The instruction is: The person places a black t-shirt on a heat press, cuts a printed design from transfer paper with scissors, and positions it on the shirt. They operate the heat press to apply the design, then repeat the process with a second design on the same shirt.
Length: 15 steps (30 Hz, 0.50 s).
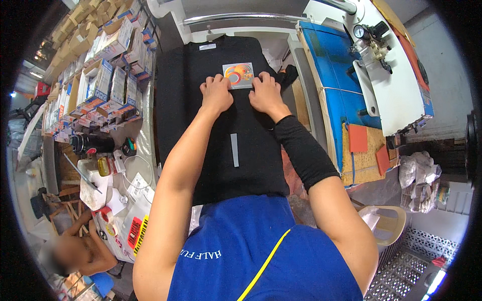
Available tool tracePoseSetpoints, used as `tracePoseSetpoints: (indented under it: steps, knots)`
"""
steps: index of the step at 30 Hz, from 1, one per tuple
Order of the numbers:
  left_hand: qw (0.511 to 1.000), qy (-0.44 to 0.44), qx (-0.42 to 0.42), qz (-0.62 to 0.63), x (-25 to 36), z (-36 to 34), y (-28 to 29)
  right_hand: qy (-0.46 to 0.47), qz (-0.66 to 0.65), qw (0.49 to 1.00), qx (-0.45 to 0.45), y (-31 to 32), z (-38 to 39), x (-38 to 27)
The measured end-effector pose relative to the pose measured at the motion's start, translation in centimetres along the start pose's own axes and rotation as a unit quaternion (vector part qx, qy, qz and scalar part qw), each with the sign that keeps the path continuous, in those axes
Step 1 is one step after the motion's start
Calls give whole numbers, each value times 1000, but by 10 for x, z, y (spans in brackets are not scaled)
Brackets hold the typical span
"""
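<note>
A black T-shirt (201, 120) lies spread out flat in front of me, its neck at the far end with a white label (207, 47) inside the collar. On its chest area sits a small clear square transfer sheet (238, 70) with an orange, yellow and red circular design. My left hand (217, 94) grips the sheet's left lower edge with curled fingers. At the right edge, my right hand (266, 93) has its fingers bent and closed on the sheet's side. A narrow grey strip (234, 150) lies lower down on the shirt.
Stacked boxes of packs (103, 85) fill the left side, above a table with a black bottle (93, 144) and tape rolls (108, 215). A white machine with a gauge (360, 32) and a blue panel (339, 75) stand right. Another person (83, 251) sits lower left.
</note>
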State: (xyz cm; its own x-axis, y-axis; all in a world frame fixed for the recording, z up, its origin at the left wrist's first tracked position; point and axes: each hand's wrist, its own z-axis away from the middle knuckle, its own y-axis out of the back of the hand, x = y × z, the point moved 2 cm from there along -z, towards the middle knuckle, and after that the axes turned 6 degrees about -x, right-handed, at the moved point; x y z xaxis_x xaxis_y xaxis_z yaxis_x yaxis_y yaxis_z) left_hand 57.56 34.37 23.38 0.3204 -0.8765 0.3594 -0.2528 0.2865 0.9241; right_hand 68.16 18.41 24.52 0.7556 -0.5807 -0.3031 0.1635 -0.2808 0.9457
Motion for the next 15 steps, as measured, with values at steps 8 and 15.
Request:
tracePoseSetpoints:
  steps: [8, 15]
  knots:
    - [987, -19, 149, 61, -11, 46, -17, 118, -114, 976, 144, 144, 114, 16]
    - [986, -12, 169, -1, -6, 48, -22, -82, 44, 913, 396, 262, 221, 106]
